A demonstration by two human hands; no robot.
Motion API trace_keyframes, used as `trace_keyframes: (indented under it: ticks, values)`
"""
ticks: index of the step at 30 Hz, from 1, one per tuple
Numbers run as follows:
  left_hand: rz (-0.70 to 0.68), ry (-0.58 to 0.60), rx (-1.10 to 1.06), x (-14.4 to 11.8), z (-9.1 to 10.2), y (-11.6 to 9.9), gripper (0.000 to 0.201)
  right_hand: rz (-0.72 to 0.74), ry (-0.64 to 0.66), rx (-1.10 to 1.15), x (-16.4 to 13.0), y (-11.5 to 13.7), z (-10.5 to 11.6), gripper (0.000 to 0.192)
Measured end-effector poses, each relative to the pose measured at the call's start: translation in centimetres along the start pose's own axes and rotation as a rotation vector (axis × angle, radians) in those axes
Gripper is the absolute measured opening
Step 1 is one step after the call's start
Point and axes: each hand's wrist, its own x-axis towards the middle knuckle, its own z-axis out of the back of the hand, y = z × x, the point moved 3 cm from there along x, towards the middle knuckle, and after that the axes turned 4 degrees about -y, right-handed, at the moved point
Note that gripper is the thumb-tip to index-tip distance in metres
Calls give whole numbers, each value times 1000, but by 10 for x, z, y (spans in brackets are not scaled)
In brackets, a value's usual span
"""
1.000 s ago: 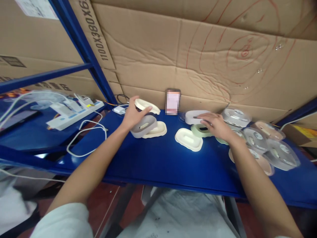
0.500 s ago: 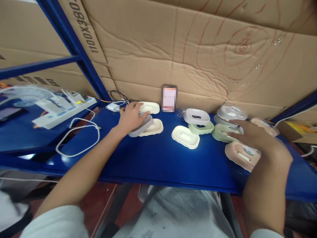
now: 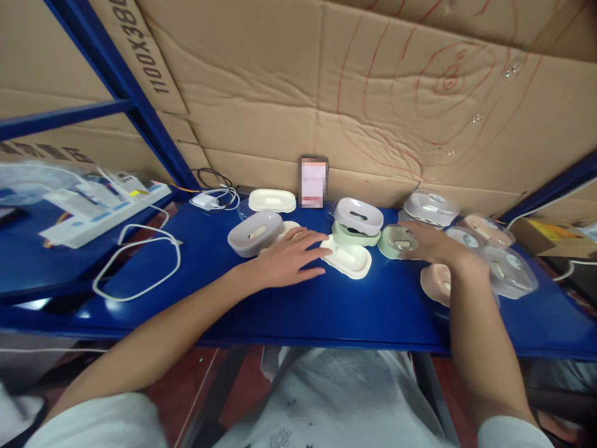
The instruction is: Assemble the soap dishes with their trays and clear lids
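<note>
Guessing the green box (image 3: 390, 242) feels light and stiff, we'd hold its sides, left hand (image 3: 290, 258) spread empty, right hand (image 3: 426, 242) grip unclear

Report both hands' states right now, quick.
Left hand: open, fingers spread, reaching the edge of the cream tray.
Right hand: at the green case; whether it grips cannot be told.
</note>
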Motion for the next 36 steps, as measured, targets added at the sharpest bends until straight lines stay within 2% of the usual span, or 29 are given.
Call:
trace_keyframes:
  ticks: [4,7,10,12,13,15,17,20,25,28,31,34,36]
  values:
    - [-52,78,-99,-3,-18,-3,42,-31,17,115,9,3,0,62]
    - [-46,74,-140,-4,-24,0,39,-4,-82,154,17,18,3,57]
    - [-32,82,-116,-4,-23,1,38,-10,-246,76,19,28,11,51]
    - [-38,96,-73,-4,-22,2,38,-10,-281,48,15,32,17,43]
    - [-46,106,-52,-4,-22,2,38,-5,-238,58,13,33,17,41]
    - [-65,125,-20,-4,-22,2,38,-3,-49,73,7,36,11,41]
    - [-75,134,-5,-4,-23,2,37,-21,133,31,2,37,1,52]
    - [-61,102,-46,-3,-22,2,36,-21,219,-20,0,38,-13,55]
    - [-29,39,-19,-3,-15,2,41,42,139,-4,2,42,-11,40]
    - [-61,67,95,-3,-14,2,42,62,24,-23,4,51,3,40]
    - [-65,89,169,-4,-15,1,43,16,-120,-75,-2,57,27,43]
    - [2,66,186,-4,-14,2,50,2,-237,-46,-34,47,49,43]
    - [60,29,177,0,-13,5,57,15,-295,30,-70,27,52,44]
